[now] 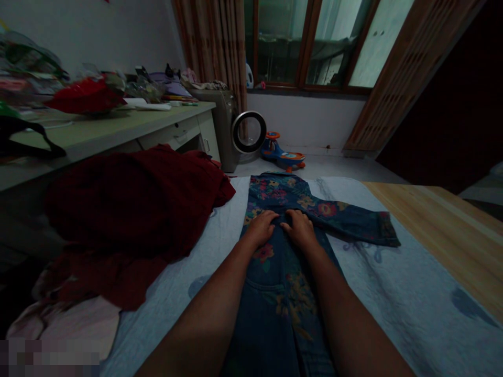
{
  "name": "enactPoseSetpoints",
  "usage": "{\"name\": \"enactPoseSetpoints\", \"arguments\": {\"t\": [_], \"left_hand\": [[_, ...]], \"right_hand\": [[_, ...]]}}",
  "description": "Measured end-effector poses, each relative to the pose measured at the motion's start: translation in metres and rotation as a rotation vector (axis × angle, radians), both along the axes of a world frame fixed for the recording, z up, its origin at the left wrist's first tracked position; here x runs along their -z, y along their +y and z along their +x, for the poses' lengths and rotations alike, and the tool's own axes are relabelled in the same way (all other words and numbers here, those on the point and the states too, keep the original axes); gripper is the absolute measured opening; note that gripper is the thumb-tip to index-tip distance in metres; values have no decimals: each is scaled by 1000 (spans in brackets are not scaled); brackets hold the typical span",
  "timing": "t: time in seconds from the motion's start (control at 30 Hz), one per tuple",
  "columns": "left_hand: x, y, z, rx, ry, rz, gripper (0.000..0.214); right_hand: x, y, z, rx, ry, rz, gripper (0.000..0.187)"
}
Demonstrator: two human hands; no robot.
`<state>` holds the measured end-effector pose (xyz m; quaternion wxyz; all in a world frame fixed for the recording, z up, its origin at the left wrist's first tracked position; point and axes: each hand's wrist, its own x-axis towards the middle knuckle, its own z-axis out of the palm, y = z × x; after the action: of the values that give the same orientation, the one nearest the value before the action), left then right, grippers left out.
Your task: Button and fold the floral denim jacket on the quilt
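A long, dark blue denim coat (271,272) with coloured flowers lies flat on a pale blue bedcover. One of its sleeves (353,222) stretches out to the right; the other sleeve does not show. My left hand (262,229) is at the middle of the coat, its fingers bent into the cloth. Close beside it on the right, my right hand (301,229) has its fingers curled on the same part, with thumb and fingertips on the fabric. A small crease runs between the two hands. My forearms cover part of the coat's lower half.
A heap of dark red cloth (157,199) lies left of the coat, with a pale pink cloth (78,327) nearer me. The bedcover (377,293) borders bare wood (444,220) at right. Beyond stand a cluttered desk (157,125), a washing machine (223,125) with open door, and a ride-on toy (281,154).
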<state>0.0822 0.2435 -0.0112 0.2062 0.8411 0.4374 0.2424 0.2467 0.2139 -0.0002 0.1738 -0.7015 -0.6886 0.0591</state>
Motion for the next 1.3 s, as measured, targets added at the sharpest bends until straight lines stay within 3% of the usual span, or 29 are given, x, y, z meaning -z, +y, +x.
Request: {"name": "enactPoseSetpoints", "arguments": {"t": [0.1, 0.2, 0.3, 0.47, 0.67, 0.87, 1.1, 1.3], "left_hand": [[-1, 0, -2, -119, 40, 65, 35], [1, 1, -4, -215, 101, 112, 33], [6, 1, -4, -267, 179, 119, 35], [8, -2, -5, -354, 213, 72, 51], [7, -3, -6, -339, 263, 13, 50], [10, 0, -7, -320, 268, 31, 51], [15, -3, -2, -376, 347, 104, 52], [14, 22, -3, -341, 431, 172, 49]], "right_hand": [[-3, -2, -5, -8, 13, 107, 34], [-2, -3, -13, -138, 19, 186, 39], [3, -5, -19, -206, -16, 90, 49], [9, -8, -21, -109, -70, -26, 51], [10, -8, -23, -17, -63, 12, 55], [13, -5, -24, -200, -67, 58, 54], [17, -4, -24, -178, -52, 28, 52], [17, -5, -25, -170, -51, 34, 52]]}}
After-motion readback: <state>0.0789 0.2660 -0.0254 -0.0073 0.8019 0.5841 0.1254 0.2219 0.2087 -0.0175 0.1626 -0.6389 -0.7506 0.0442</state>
